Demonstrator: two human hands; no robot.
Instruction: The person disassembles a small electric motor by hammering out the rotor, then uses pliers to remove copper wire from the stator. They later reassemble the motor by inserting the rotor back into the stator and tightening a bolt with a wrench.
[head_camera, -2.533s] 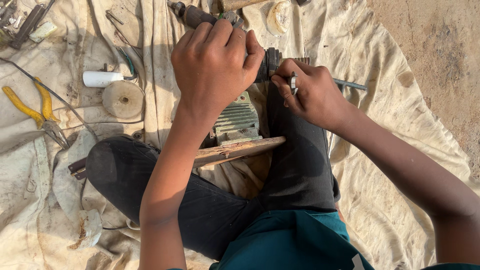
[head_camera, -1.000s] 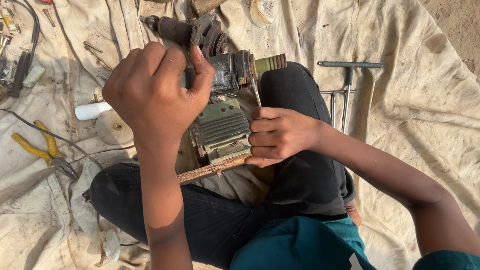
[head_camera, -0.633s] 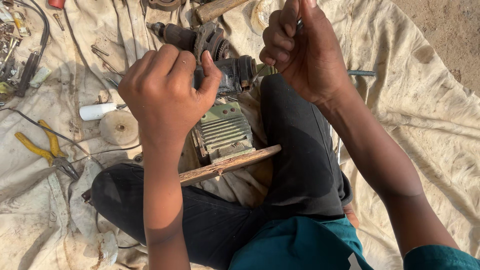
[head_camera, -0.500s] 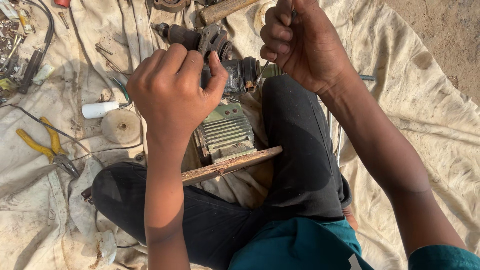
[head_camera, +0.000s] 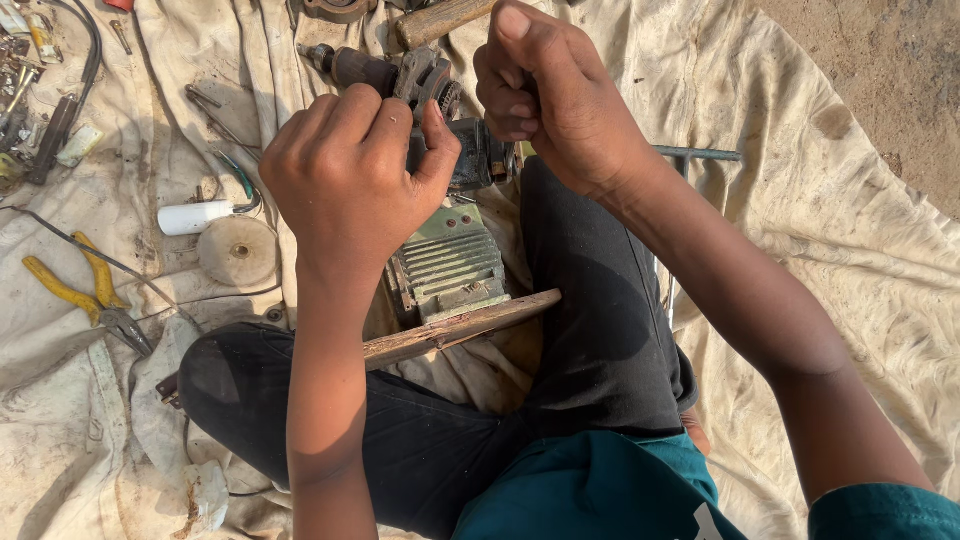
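1. Dismantling work is the step in hand, as I judge it: my left hand (head_camera: 350, 185) sits curled over the dark front end of the power tool (head_camera: 445, 255) that lies across my crossed legs, its green ribbed housing resting on a wooden stick (head_camera: 455, 330).
2. Fingers of my left hand are bent in and pressed against the tool's metal head, thumb hooked round its side.
3. My right hand (head_camera: 555, 100) is raised just above the tool, fingers closed into a fist; whether something thin is pinched inside it I cannot tell.
4. My next move, I reckon, calls for a steady left grip to stop the tool rolling while the right comes down square on the head.
5. Counted on the cloth (head_camera: 850, 230): one pair of yellow-handled pliers (head_camera: 85, 295), one white tube (head_camera: 195, 217), one pale round disc (head_camera: 237, 250), one wooden handle (head_camera: 440, 20), one metal rod (head_camera: 695, 154).
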